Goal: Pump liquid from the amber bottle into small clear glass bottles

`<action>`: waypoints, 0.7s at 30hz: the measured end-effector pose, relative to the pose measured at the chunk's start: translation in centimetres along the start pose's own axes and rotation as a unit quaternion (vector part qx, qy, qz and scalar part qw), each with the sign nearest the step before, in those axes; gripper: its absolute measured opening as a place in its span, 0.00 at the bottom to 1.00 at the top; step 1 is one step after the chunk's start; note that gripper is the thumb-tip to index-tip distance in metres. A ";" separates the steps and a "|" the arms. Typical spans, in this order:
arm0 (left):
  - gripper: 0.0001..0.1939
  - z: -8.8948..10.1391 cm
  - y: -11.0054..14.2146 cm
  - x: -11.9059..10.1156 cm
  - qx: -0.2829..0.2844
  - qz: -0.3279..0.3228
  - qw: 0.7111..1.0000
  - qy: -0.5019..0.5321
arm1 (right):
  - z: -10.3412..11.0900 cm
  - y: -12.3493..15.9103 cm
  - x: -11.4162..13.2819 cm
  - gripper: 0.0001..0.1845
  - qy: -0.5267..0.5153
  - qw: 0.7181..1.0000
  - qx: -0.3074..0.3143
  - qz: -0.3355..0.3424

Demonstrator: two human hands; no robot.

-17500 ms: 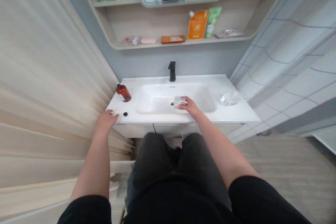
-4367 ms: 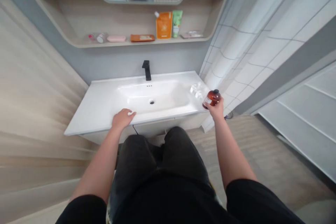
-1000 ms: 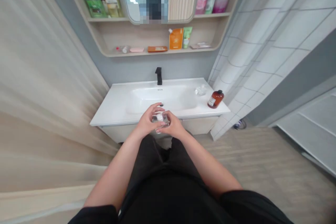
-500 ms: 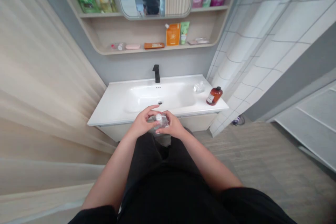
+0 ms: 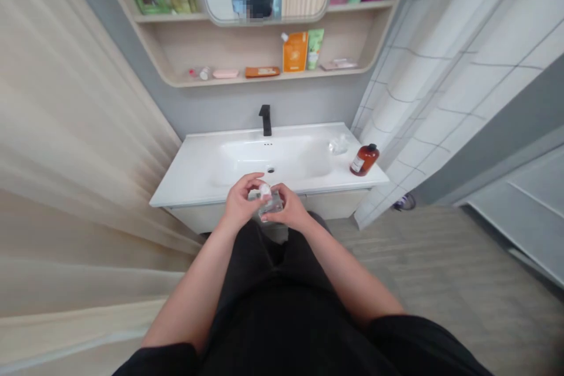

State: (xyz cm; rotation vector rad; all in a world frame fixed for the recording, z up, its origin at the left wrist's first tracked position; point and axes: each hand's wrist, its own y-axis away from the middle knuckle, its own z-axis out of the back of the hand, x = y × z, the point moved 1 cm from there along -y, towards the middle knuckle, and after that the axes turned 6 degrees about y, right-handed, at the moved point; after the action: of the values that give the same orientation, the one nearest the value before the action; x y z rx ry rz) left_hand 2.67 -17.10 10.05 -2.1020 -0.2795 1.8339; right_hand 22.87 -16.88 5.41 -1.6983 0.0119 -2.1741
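Observation:
In front of the washbasin, my left hand and my right hand meet around a small transparent bottle. Its white cap tilts up against my left fingers, and my right fingers wrap the lower body. Parts of the bottle are hidden by my fingers. Whether the cap is still screwed on, I cannot tell. Both hands are held just above the front edge of the white basin counter.
A black faucet stands at the back of the basin. On the counter's right end are an amber pump-less bottle and a crumpled transparent item. A wooden shelf of toiletries runs above, with a curtain to the left.
The transparent bottle has tilted between my hands, its white cap leaning toward my left fingers. The amber bottle, in my right hand earlier, stands on the counter.

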 end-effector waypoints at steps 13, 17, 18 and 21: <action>0.17 0.9 -0.8 -3.1 -0.011 -0.039 0.976 -0.215 | 0.3 -0.6 -2.0 0.45 0.024 0.999 -0.021 -0.024; 0.16 0.8 -0.8 -3.2 -0.014 -0.049 0.976 -0.211 | 0.3 -0.6 -2.5 0.45 0.010 0.999 -0.020 -0.029; 0.16 0.9 -0.8 -3.3 -0.021 -0.057 0.972 -0.228 | 0.3 -0.6 -2.5 0.45 0.009 0.999 -0.020 -0.031; 0.17 1.1 -0.6 -3.7 -0.041 -0.085 0.952 -0.292 | 0.3 -0.7 -2.6 0.44 0.010 0.999 -0.020 -0.036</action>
State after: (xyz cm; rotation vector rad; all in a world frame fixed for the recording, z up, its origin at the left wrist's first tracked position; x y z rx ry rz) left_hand 1.05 -17.80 13.58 -1.4693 -0.6645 2.3230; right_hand 23.49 -15.38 3.24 -1.7236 -0.0010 -2.2582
